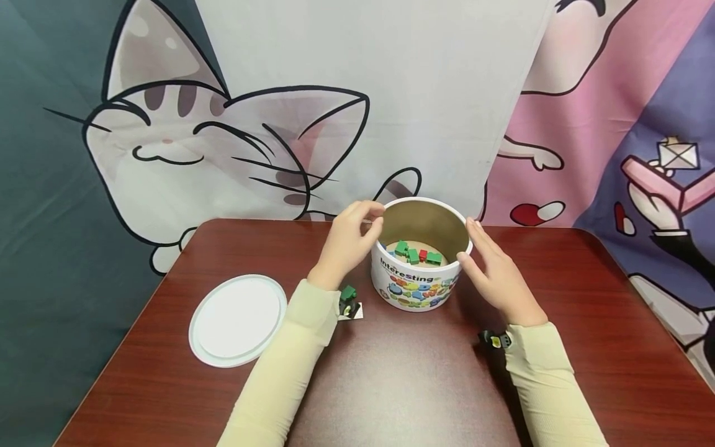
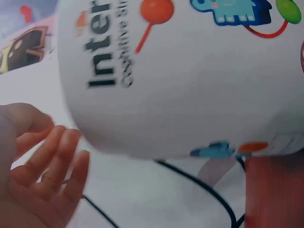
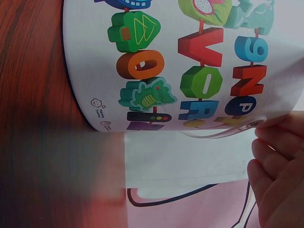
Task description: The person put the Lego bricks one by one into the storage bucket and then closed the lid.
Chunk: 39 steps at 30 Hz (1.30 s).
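A round white bucket [image 1: 413,292] printed with "Interesting" and colourful pictures stands upright on the table, its top uncovered. Several small green blocks [image 1: 413,256] and a red block [image 1: 423,254] lie at its bottom. My left hand [image 1: 349,239] is at the bucket's left rim, fingers loosely bent and nothing held; in the left wrist view, the fingers [image 2: 61,161] are beside the printed wall. On the opposite side, my right hand [image 1: 499,276] has its fingers extended along the rim. The right wrist view puts its fingertips [image 3: 266,152] by the clear handle [image 3: 223,133].
A white round lid [image 1: 237,320] lies on the brown table [image 1: 402,385] to the left. Beside my left wrist is a small green piece [image 1: 348,292]. Behind the table hangs a cartoon cat cloth [image 1: 167,136].
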Available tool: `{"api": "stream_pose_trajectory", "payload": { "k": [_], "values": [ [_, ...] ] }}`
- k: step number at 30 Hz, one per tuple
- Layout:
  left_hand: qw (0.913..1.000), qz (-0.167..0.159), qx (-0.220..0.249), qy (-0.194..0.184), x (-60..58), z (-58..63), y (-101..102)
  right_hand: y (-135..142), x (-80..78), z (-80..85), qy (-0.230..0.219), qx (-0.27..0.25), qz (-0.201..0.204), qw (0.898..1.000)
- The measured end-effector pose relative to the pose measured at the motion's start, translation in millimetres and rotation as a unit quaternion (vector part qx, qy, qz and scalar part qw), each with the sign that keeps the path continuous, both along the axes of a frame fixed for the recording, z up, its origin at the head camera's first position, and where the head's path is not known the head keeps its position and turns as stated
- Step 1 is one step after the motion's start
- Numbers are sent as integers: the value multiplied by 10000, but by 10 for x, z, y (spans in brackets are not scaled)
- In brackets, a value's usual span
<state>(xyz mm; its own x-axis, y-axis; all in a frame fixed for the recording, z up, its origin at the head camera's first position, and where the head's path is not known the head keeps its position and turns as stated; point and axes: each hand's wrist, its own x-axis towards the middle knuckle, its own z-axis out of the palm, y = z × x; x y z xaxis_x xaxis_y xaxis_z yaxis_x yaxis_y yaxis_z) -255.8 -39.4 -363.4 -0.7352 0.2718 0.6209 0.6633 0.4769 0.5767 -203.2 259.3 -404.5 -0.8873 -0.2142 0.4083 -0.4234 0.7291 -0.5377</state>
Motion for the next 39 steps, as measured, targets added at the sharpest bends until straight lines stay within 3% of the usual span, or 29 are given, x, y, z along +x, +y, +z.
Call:
{"api": "stream_pose_trajectory", "payload": {
  "k": [4, 8, 14, 20, 31, 39],
  "values": [
    [9980, 107, -373, -502, 58, -50, -177, -9, -6, 2, -5, 3, 18, 10000],
    [9889, 100, -898, -1178, 98, -125, -327, -15, -2, 10, -40, -11, 26, 10000],
    [9684, -16, -1408, -2059, 127, -274, -459, -18, 7, 5, -74, -33, 34, 10000],
    [9419, 69, -1971, -2720, 109, -415, -496, -13, 15, -6, -17, -115, -1, 9999],
    [9072, 175, -2540, -3348, 138, -514, -524, -10, 27, 7, -26, -55, -7, 10000],
    [8939, 157, -2675, -3594, 153, -552, -511, -16, 20, 10, -28, -37, 2, 10000]
  ]
}}
